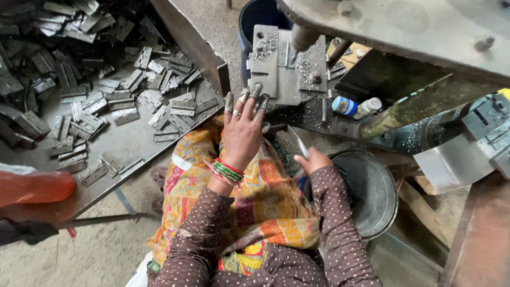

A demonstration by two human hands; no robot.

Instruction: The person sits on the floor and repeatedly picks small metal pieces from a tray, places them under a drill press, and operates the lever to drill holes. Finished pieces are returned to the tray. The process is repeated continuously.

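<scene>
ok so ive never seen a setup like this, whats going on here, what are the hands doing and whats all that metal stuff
This is one picture from a camera worn on the person's head, looking down at their own lap and hands. The left hand reaches forward with its fingertips resting on a grey metal block that sits under the spindle of a workshop machine, with metal shavings scattered over it. The right hand has its grip closed on a thin metal lever. To the left is a sloping metal tray heaped with flat metal hinges. By the right hand sits a round metal pan, and behind it lies a small bottle.
</scene>
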